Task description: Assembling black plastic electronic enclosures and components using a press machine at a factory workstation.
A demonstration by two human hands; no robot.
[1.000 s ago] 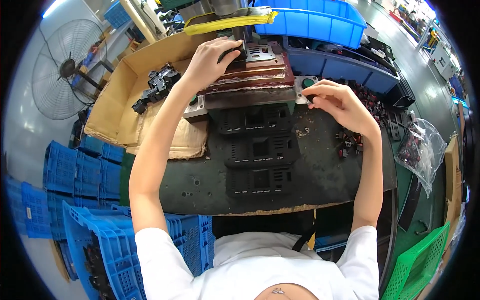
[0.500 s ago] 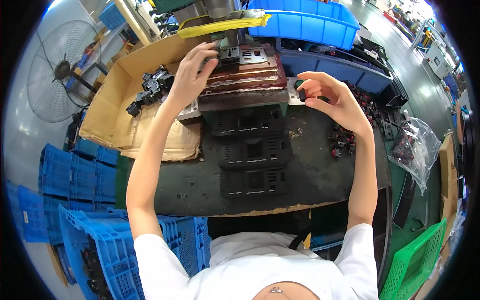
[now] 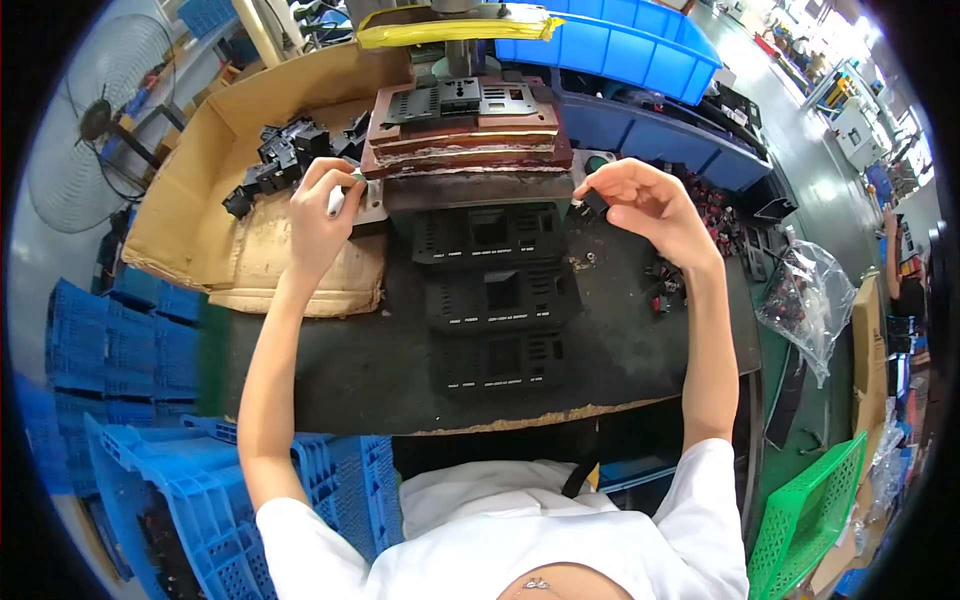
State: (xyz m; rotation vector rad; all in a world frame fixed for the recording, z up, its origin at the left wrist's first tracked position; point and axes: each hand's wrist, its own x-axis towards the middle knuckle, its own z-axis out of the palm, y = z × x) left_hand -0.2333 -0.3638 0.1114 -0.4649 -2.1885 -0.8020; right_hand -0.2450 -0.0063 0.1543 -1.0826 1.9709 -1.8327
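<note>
My left hand (image 3: 322,208) rests with curled fingers on the left metal corner of the press base (image 3: 372,203) and holds nothing that I can see. My right hand (image 3: 648,203) pinches a small black part (image 3: 597,204) just below a green button (image 3: 590,160) at the base's right corner. Between the hands stands the brown layered fixture (image 3: 465,150) with a black slotted panel (image 3: 460,100) lying on top. Three more black panels (image 3: 497,300) lie in a row on the dark mat (image 3: 330,370) in front of it.
An open cardboard box (image 3: 190,210) with several black parts (image 3: 285,150) sits at the left. Blue bins (image 3: 610,45) stand behind the press, and small loose parts (image 3: 700,215) and a clear bag (image 3: 810,300) lie at the right. Blue crates (image 3: 150,470) are lower left, a green basket (image 3: 810,520) lower right.
My left hand has come down off the top of the fixture to the base's left corner. My right hand has stayed by the right corner, still pinching the small part.
</note>
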